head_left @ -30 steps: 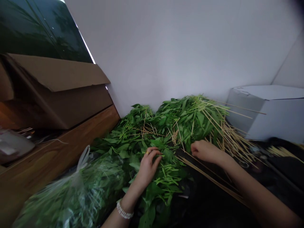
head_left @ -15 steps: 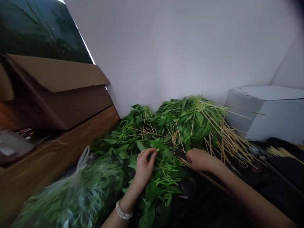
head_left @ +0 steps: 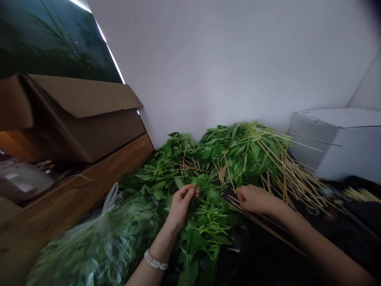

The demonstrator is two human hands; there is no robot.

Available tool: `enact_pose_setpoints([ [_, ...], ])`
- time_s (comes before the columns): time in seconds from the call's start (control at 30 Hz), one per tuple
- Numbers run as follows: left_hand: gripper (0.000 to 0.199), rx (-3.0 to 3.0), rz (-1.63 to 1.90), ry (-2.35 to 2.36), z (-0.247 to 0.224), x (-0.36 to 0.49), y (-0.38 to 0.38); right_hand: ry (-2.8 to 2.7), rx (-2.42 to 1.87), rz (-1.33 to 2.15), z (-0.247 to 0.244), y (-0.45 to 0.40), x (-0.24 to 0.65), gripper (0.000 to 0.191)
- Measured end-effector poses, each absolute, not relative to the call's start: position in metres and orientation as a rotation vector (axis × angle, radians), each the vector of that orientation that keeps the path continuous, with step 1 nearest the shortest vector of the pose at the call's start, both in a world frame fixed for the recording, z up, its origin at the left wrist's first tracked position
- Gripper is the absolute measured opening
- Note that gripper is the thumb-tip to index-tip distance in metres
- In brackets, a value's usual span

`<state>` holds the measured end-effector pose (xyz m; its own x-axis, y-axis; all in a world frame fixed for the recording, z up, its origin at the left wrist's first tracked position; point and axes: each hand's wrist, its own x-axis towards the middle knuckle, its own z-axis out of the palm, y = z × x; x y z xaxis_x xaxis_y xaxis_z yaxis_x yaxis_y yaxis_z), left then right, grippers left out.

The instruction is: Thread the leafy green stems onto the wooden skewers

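My left hand [head_left: 182, 202], with a white beaded bracelet at the wrist, pinches a small green leafy stem [head_left: 195, 184] between thumb and fingers. To its right, my right hand [head_left: 253, 198] is closed in a fist around thin wooden sticks [head_left: 268, 227]. Their tips poke out on its left side and their long ends run down to the right under the forearm. The fingers' inner side is hidden. Below and between the hands lies a pile of cut green stems with leaves [head_left: 212, 220]. Another thin stick [head_left: 229, 172] slants down toward the right fist.
Behind the hands is a large heap of leafy greens [head_left: 253, 139] with many sticks [head_left: 293, 178] fanned to the right. A clear plastic bag of greens [head_left: 101, 238] lies at left. An open cardboard box [head_left: 98, 131] and a white box [head_left: 354, 139] flank the heap.
The view has shifted slightly. My left hand's fingers have closed together more over the leafy stem. The sticks under my right hand have spread a little; that hand stays closed.
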<state>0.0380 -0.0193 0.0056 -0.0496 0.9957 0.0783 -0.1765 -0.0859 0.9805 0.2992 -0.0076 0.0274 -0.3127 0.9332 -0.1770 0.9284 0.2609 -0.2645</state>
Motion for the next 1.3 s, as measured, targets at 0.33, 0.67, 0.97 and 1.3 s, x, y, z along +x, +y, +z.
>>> enact_pose_setpoints([
  [0.33,0.037,1.066,1.343,1.031,0.008,0.040,-0.021,-2.179,-1.227,0.601,0.043,-0.016,0.275,0.021],
  [0.67,0.032,1.102,1.317,0.995,0.008,0.041,-0.023,-2.139,-1.142,0.457,0.042,-0.038,0.246,0.025],
  [0.97,0.029,1.135,1.317,0.975,0.006,0.041,-0.022,-2.173,-1.155,0.445,0.035,-0.036,0.244,0.026],
  [1.3,0.029,1.134,1.301,0.965,0.007,0.041,-0.024,-2.167,-1.162,0.464,0.034,-0.038,0.243,0.026],
])
